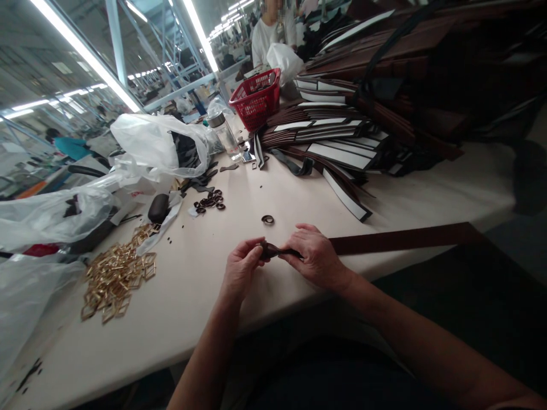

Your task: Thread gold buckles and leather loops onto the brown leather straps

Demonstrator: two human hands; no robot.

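Note:
A long dark brown leather strap [397, 238] runs from my hands to the right along the table's front edge. My left hand [243, 265] is closed, pinching the strap's folded end between thumb and fingers; whether a buckle sits in that fold I cannot make out. Just to its right, my right hand [314, 256] wraps round the strap, which looks narrowed and twisted between the two hands. Beyond them a small dark leather loop [268, 219] lies on the table. To the left is a heap of gold rectangular buckles [117, 273].
More dark loops [209, 201] lie further back. Plastic bags [158, 142], a glass bottle [225, 136] and a red basket [256, 99] stand behind. Bundled brown straps [333, 128] pile up at the back right. A person in white [273, 37] is beyond the table [179, 307].

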